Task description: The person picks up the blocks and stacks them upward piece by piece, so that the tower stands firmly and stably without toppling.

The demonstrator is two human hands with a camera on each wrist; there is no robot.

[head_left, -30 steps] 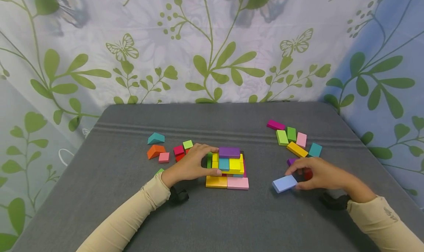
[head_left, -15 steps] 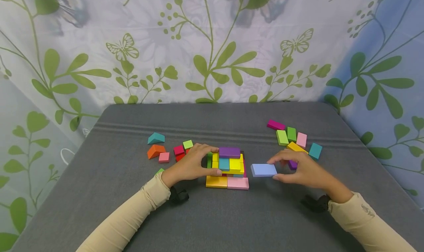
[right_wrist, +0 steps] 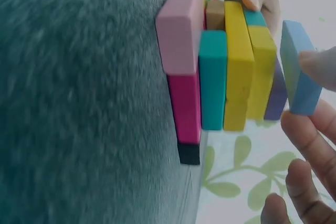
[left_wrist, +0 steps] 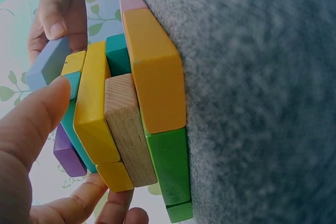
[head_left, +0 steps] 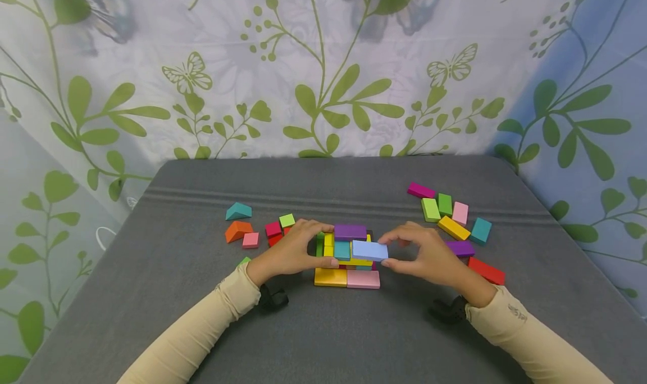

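A layered stack of coloured wooden blocks [head_left: 331, 277] stands mid-table. Its base shows orange, pink, green and magenta blocks, with yellow ones [left_wrist: 94, 103] higher up. A purple block [head_left: 350, 232] and a teal block [head_left: 342, 250] lie on top. My left hand [head_left: 295, 248] holds the stack from its left side, thumb at the front and fingers behind. Between thumb and fingers my right hand [head_left: 429, 255] pinches a light blue block [head_left: 369, 251] by its right end. In the right wrist view the light blue block [right_wrist: 298, 66] is just above the top layer, slightly tilted, a narrow gap showing beside it.
Loose blocks lie to the right: a red one [head_left: 486, 270], a purple one [head_left: 460, 248], an orange-yellow one [head_left: 453, 228] and several others. On the left are a teal triangle [head_left: 238, 210], an orange arch-like block [head_left: 237, 231] and small cubes. A patterned curtain [head_left: 323, 64] hangs behind the grey table.
My right hand has carried the light blue block leftward from the right-hand pile to over the stack, uncovering the red and purple blocks. My left hand has stayed at the stack.
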